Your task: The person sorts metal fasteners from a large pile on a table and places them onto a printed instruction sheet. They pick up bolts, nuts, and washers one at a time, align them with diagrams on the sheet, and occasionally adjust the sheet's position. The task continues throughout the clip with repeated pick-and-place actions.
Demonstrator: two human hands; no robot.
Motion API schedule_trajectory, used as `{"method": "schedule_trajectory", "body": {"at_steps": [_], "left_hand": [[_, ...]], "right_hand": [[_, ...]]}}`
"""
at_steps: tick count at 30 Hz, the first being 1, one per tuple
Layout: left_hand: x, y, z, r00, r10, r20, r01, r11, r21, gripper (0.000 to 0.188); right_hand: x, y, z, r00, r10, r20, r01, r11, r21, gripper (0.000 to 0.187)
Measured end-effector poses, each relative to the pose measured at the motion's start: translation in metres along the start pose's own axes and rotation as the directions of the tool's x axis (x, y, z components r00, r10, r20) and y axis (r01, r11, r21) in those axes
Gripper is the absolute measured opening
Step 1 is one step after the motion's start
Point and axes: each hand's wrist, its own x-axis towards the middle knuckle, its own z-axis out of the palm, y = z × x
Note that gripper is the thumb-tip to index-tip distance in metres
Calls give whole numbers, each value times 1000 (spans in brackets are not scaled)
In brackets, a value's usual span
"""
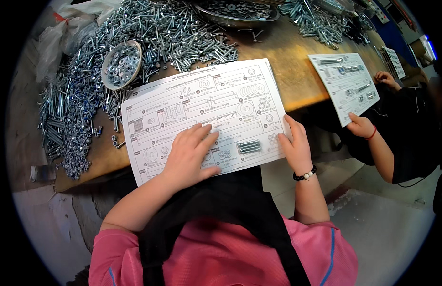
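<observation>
While the left hand [193, 148] lies flat, fingers extended, probably steadying the hardware sheet [221, 110] that overhangs the worktop [297, 83], the right hand [297, 145] meets the sheet's edge, pinching or not I can't tell. Bolts [249, 147] lie atop it, seemingly to match its diagrams.

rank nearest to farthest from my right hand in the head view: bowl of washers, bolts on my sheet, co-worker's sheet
1. Bolts on your sheet, just left of the right hand.
2. Co-worker's sheet, up and right.
3. Bowl of washers, far upper left.
</observation>
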Motion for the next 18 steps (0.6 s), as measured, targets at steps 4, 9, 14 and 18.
{"method": "schedule_trajectory", "body": {"at_steps": [4, 9, 14, 18], "left_hand": [[-20, 3, -3, 971, 32, 238, -58, 993, 103, 83], [-31, 2, -2, 973, 51, 227, -88, 984, 155, 79], [-32, -1, -2, 973, 69, 220, -103, 983, 149, 77], [-27, -1, -2, 977, 51, 208, -83, 985, 151, 75]], "right_hand": [[-1, 0, 0, 998, -50, -22, 49, 997, -54, 48], [-22, -12, -6, 999, -53, -10, 52, 993, -109, 49], [-24, -6, 0, 1000, -27, 1, 27, 995, -98, 49], [-9, -7, -2, 999, -23, 32, 26, 996, -85, 48]]}}
